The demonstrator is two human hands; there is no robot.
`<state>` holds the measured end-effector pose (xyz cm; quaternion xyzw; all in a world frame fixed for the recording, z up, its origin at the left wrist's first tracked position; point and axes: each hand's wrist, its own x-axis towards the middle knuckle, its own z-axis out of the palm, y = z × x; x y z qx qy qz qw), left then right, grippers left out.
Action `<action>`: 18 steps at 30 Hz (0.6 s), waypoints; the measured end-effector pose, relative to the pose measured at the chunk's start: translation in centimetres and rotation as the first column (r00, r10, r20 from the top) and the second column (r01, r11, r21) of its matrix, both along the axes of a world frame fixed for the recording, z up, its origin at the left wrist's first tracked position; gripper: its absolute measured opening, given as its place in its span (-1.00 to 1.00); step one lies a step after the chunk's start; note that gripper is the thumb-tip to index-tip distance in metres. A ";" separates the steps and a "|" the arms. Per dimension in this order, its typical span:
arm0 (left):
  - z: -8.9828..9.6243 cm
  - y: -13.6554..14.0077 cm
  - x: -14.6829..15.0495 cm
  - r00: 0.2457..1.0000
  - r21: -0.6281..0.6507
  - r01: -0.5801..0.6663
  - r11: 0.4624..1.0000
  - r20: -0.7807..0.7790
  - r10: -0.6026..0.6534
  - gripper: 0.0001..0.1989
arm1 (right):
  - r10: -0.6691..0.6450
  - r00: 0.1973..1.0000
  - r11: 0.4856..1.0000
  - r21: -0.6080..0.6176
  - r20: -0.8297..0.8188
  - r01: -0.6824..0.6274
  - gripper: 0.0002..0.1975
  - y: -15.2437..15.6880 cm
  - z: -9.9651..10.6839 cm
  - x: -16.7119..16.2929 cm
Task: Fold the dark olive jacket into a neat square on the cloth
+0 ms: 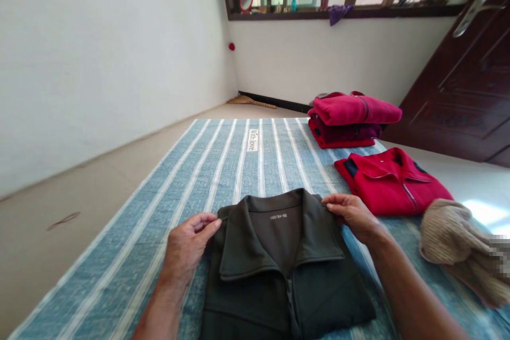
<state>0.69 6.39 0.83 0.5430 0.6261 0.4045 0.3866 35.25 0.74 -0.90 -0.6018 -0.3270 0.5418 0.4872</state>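
Observation:
A dark grey-green zip jacket [255, 297] lies folded in front of me, its collar spread and facing away, with small printed sizing inside the neck. My left hand [190, 241] pinches the jacket's left shoulder corner between thumb and fingers. At the opposite shoulder, my right hand [354, 215] grips the fabric the same way. The jacket's lower part runs out of view at the bottom. Just beyond my right hand is a folded red zip jacket [392, 183], apart from the dark one.
A blue-and-white striped cloth [191, 170] covers the surface. At its far right stands a stack of folded pink and red garments [354, 117]. A beige knitted item [450, 234] lies at right. Beyond are a windowsill [303, 15] with bottles and a dark red door [462, 90].

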 end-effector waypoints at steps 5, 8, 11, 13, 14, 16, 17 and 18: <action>0.2 -0.2 0.1 1.000 -0.033 -0.003 0.999 0.012 0.004 -0.69 | 0.109 0.983 0.994 -0.042 0.145 -0.104 -0.59 0.3 0.7 0.0; 0.3 -0.2 0.3 0.999 -0.050 -0.014 0.999 0.036 0.016 -0.70 | 0.143 0.972 0.990 -0.043 0.186 -0.138 -0.60 0.8 0.8 0.0; 0.4 -0.3 0.5 0.999 -0.057 -0.021 0.998 0.046 0.024 -0.69 | 0.149 0.981 0.989 -0.016 0.122 -0.148 -0.59 1.2 0.8 0.2; 0.5 -0.4 0.5 0.999 -0.054 -0.023 0.998 0.040 0.025 -0.69 | 0.150 0.986 0.989 0.001 0.067 -0.151 -0.60 1.3 0.6 0.3; 0.5 -0.4 0.5 0.999 -0.052 -0.024 0.998 0.036 0.026 -0.69 | 0.152 0.987 0.988 0.010 0.042 -0.153 -0.61 1.3 0.6 0.4; 0.5 -0.4 0.5 0.999 -0.049 -0.027 0.998 0.031 0.029 -0.69 | 0.154 0.988 0.988 0.025 0.015 -0.154 -0.63 1.3 0.3 0.5; 0.5 -0.4 0.5 0.999 -0.050 -0.029 0.998 0.029 0.030 -0.69 | 0.153 0.988 0.988 0.030 0.014 -0.154 -0.64 1.3 0.2 0.5; 0.5 -0.4 0.5 0.999 -0.052 -0.031 0.998 0.028 0.033 -0.69 | 0.153 0.988 0.988 0.032 0.019 -0.154 -0.65 1.3 0.0 0.6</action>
